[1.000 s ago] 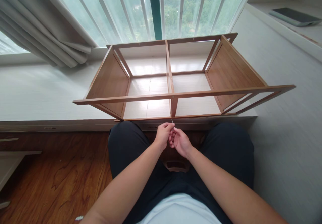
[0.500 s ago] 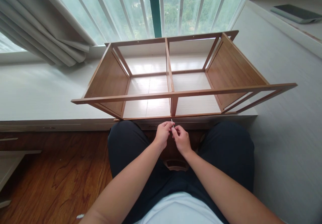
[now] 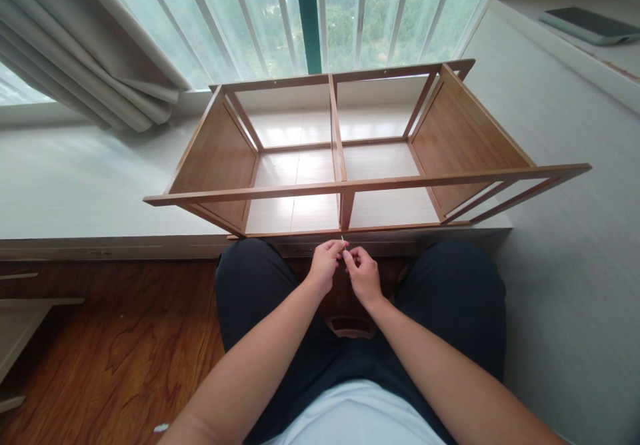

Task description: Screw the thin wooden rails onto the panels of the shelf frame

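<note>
Item: small thin metal pin or screw [image 3: 343, 240], silver, upright, too small to identify further. Location: pinched between the two hands, just below the front lower rail of the frame, above the person's lap.

Left hand [image 3: 325, 265]: fingers curled narrow, fingertips closed on the pin from the left.

Right hand [image 3: 364, 273]: thumb and forefinger pinched on the same pin from the right, touching the left hand's fingertips.

Light brown bamboo shelf frame [image 3: 345, 185], open rectangular, lying on its side on the white window ledge [image 3: 75, 178]; central upright divider directly ahead of the hands.

Handling note (judgement): the piece is tiny and would be easily lost if dropped onto the dark trousers [image 3: 260, 292] or the reddish wooden floor [image 3: 115, 352]; one hand should keep a firm pinch while the other re-grips, the tip kept visible and upright, and the work held close to the frame's central joint.

Surroundings: grey curtain [image 3: 85, 52] at left; barred window [image 3: 320, 12] behind.
</note>
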A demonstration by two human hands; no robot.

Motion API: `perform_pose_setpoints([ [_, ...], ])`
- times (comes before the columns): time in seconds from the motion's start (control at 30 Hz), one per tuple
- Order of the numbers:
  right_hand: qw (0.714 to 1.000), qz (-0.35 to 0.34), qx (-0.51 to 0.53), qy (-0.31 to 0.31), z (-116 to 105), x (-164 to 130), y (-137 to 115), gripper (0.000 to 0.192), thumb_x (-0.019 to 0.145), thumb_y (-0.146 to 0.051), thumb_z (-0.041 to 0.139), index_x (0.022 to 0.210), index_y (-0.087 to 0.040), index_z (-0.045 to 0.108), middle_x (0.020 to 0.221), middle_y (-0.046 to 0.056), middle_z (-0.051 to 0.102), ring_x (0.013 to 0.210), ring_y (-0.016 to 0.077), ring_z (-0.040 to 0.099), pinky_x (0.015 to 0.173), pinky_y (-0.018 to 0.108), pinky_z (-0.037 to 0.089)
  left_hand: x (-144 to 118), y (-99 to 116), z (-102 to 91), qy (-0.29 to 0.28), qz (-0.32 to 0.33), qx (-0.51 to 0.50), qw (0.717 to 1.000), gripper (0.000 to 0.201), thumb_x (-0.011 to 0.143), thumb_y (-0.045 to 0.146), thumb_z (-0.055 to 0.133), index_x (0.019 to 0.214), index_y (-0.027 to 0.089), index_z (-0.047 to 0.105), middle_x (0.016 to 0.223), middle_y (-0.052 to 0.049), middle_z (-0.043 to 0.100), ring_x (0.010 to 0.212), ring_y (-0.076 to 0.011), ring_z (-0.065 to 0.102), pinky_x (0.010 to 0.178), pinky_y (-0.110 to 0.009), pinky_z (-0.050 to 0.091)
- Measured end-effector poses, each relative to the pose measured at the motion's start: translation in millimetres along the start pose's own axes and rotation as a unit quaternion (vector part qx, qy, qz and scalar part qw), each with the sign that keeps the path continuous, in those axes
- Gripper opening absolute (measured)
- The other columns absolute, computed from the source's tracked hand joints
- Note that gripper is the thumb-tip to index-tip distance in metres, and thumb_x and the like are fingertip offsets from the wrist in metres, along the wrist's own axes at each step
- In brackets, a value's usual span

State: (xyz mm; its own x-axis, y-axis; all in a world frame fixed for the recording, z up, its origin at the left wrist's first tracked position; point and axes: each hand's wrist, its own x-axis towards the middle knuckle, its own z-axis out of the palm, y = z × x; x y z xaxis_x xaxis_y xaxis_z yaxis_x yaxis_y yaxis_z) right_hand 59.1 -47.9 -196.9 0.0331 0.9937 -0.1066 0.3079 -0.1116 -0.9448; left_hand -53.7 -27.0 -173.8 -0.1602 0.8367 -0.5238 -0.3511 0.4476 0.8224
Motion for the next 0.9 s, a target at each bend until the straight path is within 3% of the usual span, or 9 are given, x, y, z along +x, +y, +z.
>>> perform_pose_setpoints([
  [0.1,1.0,-0.003,0.021,-0.007,1,0,1,0.033,0.093,-0.052,0.059,0.081,-0.021,0.066,0.067,0.001,0.066,0.059,0.0171,0.059,0.057,0.027,0.042,1,0,-0.4,0.005,0.002,-0.001,1.0,0.027,0.064,0.037,0.079,0.078,0.013,0.077,0.064,-0.001,0.058,0.059,-0.0086,0.044,0.05,-0.02,0.027],
  [0.23,0.979,0.066,0.181,-0.061,6,0,1,0.039,0.09,-0.057,0.061,0.08,-0.02,0.066,0.057,-0.002,0.058,0.047,0.0126,0.049,0.045,0.024,0.036,1,-1,-0.3,0.007,0.005,0.0,1.0,0.027,0.066,0.036,0.079,0.078,0.012,0.075,0.059,0.001,0.056,0.053,-0.0071,0.045,0.047,-0.019,0.027],
  [0.3,0.944,0.125,0.289,-0.094,8,1,-1,0.042,0.086,-0.06,0.065,0.078,-0.019,0.064,0.053,-0.004,0.054,0.041,0.0104,0.043,0.039,0.022,0.031,0,-1,0.4,0.0,0.001,-0.006,1.0,0.029,0.065,0.037,0.081,0.078,0.013,0.072,0.055,0.003,0.052,0.047,-0.0061,0.044,0.044,-0.019,0.027],
  [0.47,0.807,0.251,0.497,-0.197,5,5,-7,0.034,0.078,-0.049,0.079,0.079,-0.019,0.063,0.054,-0.005,0.054,0.043,0.0089,0.044,0.038,0.02,0.031,-4,4,2.9,-0.027,-0.029,-0.022,0.999,0.032,0.064,0.04,0.082,0.075,0.017,0.063,0.051,0.006,0.051,0.034,-0.0086,0.045,0.033,-0.02,0.029],
  [0.53,0.783,0.266,0.522,-0.21,3,6,-8,0.031,0.079,-0.045,0.078,0.078,-0.019,0.063,0.056,-0.004,0.056,0.044,0.0089,0.046,0.038,0.019,0.031,-6,5,3.4,-0.028,-0.032,-0.019,0.999,0.032,0.065,0.04,0.082,0.075,0.017,0.062,0.051,0.006,0.053,0.033,-0.0089,0.046,0.031,-0.019,0.029],
  [0.67,0.786,0.272,0.514,-0.21,4,5,-8,0.032,0.083,-0.048,0.073,0.077,-0.018,0.063,0.058,-0.003,0.058,0.042,0.0089,0.047,0.036,0.019,0.031,-7,5,3.4,-0.03,-0.027,-0.01,0.999,0.03,0.069,0.04,0.08,0.074,0.018,0.06,0.047,0.007,0.05,0.03,-0.0079,0.041,0.029,-0.019,0.028],
  [0.9,0.848,0.213,0.451,-0.182,11,-2,-6,0.043,0.086,-0.06,0.066,0.08,-0.018,0.062,0.057,-0.001,0.059,0.04,0.0103,0.048,0.034,0.02,0.032,-8,4,3.6,-0.038,-0.035,0.02,0.998,0.024,0.074,0.039,0.07,0.083,0.017,0.066,0.043,0.005,0.051,0.025,-0.0126,0.039,0.028,-0.024,0.03],
])
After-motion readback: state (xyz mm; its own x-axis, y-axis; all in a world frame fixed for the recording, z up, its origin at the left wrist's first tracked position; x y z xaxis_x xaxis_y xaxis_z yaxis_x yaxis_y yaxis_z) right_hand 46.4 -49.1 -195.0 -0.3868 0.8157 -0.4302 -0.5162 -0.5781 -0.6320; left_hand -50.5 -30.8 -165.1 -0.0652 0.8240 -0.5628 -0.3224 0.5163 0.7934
